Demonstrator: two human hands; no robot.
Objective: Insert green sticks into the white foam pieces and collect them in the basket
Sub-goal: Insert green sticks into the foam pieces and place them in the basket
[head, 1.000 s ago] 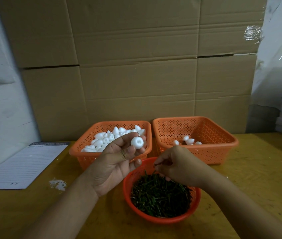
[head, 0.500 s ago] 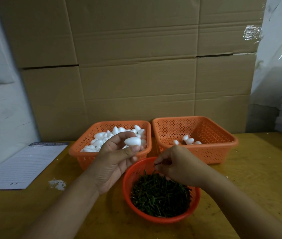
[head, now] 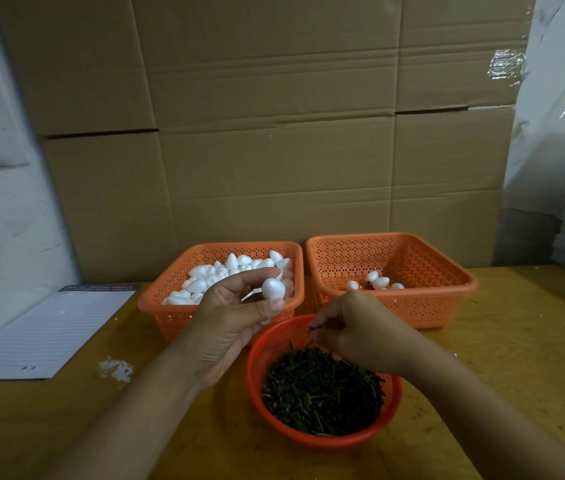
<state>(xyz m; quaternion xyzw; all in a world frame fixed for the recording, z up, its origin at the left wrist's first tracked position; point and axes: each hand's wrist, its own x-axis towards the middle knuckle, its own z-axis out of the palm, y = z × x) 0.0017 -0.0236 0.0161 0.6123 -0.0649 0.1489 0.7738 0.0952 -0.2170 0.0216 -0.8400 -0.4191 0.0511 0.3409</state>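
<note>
While left hand (head: pixel 229 323) fingers pinch one foam piece (head: pixel 273 288), right hand (head: pixel 353 329) pinches one green stick (head: pixel 315 328), three baskets.

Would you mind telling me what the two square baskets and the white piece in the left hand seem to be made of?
Square baskets: probably moulded plastic, orange, walls perforated with small holes. White piece held by the left hand: looks like matte foam, smooth, rounded, no shine.
</note>
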